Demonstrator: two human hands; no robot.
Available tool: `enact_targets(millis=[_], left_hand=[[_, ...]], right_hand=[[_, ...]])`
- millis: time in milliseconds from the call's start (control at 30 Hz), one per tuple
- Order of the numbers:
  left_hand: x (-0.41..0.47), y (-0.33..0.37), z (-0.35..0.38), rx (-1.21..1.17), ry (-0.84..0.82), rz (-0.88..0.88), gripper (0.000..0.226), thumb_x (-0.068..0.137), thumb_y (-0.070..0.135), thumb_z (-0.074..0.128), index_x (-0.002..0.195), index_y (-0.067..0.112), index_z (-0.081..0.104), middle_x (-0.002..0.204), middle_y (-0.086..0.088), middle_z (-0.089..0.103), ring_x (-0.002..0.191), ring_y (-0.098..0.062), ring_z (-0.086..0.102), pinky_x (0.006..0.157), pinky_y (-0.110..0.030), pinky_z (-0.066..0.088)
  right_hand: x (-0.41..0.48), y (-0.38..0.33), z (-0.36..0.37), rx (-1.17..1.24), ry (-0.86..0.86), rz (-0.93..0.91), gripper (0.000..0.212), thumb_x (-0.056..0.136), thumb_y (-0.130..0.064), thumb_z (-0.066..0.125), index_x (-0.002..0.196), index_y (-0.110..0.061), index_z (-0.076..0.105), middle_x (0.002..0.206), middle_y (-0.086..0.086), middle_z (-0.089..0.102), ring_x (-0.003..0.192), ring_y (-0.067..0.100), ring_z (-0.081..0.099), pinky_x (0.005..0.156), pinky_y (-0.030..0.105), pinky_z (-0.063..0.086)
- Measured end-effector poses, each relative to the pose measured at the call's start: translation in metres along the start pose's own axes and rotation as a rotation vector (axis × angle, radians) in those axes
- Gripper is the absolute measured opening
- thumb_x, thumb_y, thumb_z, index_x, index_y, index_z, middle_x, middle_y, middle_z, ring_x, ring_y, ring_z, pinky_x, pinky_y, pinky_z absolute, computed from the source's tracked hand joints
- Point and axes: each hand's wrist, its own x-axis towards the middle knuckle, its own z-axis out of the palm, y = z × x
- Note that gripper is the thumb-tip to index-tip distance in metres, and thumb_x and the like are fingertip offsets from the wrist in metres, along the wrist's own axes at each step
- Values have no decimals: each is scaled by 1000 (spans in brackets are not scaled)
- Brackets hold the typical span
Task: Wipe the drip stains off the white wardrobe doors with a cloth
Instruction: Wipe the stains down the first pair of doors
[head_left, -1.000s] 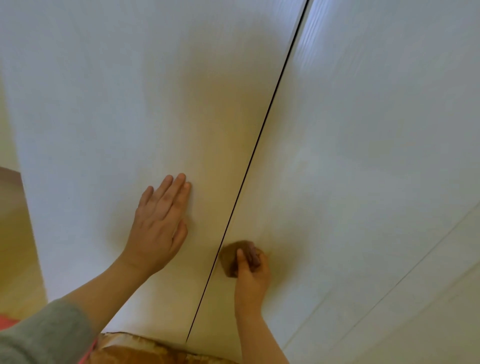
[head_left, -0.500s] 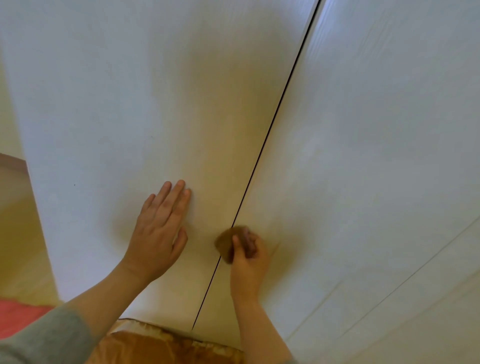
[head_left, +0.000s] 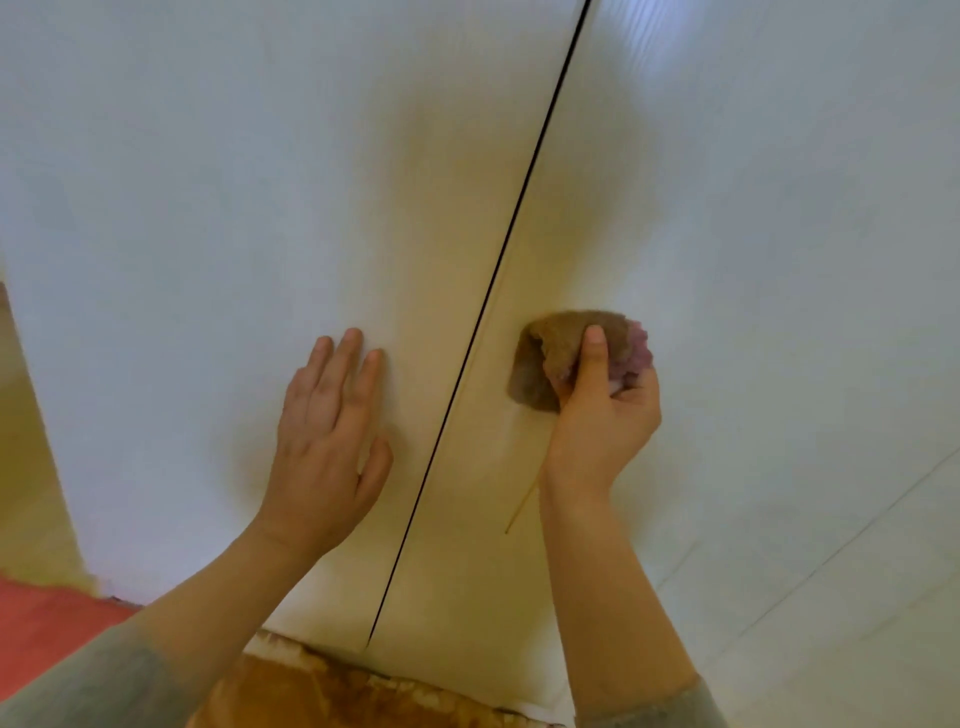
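Observation:
Two white wardrobe doors fill the view, the left door (head_left: 182, 208) and the right door (head_left: 753, 208), split by a thin dark gap. My left hand (head_left: 327, 441) lies flat against the left door with straight fingers. My right hand (head_left: 602, 410) grips a bunched brown and pinkish cloth (head_left: 561, 348) and presses it on the right door just right of the gap. Below that hand a thin yellowish drip line (head_left: 522, 504) runs down the right door.
A brown cushion-like object (head_left: 322, 686) sits at the foot of the doors. A red surface (head_left: 47, 629) shows at the lower left, beside a yellowish floor or wall strip (head_left: 26, 441). Faint panel lines cross the lower right (head_left: 831, 561).
My right hand has carried the cloth up and to the right, away from the gap between the doors. My left hand stays flat on the left door.

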Motion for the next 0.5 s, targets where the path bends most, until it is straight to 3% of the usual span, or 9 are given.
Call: enact_targets(millis=[67,133,200,267,367,433,500], left_hand=[[-6,5,8,-3,19,-18,68,92,23,42,155,5,23,163,-18,16,152,-37,10,121,-56,18],[-18,7,18,-20,21,-87,69,93,31,38,158,14,20,166,-11,10,153,-30,5,125,-38,6],[-35,8,27,-53,-8,-152,70,94,39,36,159,23,15,167,-1,0,154,-21,-4,122,-29,0],[-45,10,36,-76,-34,-180,69,97,42,38,158,31,6,166,8,-13,152,-14,-16,119,-25,-6],[-48,15,41,-95,-71,-234,72,101,38,45,154,37,-4,162,14,-25,149,-10,-25,116,-23,-11],[-47,23,41,-96,-91,-282,73,99,42,43,155,37,-3,161,15,-25,149,-10,-24,117,-27,-8],[-45,33,42,-90,-81,-323,75,98,43,43,158,31,0,162,12,-24,150,-15,-22,120,-32,-5]], right_hand=[[1,16,-5,19,-10,-29,17,92,-8,65,99,-24,67,91,-4,74,86,8,67,82,39,57],[-12,44,-22,18,-12,-3,16,91,-8,66,102,-18,70,99,5,73,89,11,65,87,42,56],[-37,79,-47,-30,28,54,18,90,-7,66,107,-13,69,105,10,72,88,6,65,83,29,57],[-62,104,-68,-57,31,99,24,90,-6,67,103,-26,67,109,0,71,91,-1,66,80,16,55],[-73,112,-78,-95,-9,148,26,89,-7,68,94,-32,65,95,-13,71,84,-6,67,73,11,52],[-59,95,-81,-92,26,104,17,89,-7,68,85,-23,67,74,-15,69,67,-9,63,63,8,48],[-39,65,-79,-59,47,19,5,90,-8,68,87,-12,67,73,-11,67,65,-7,61,63,10,49]])
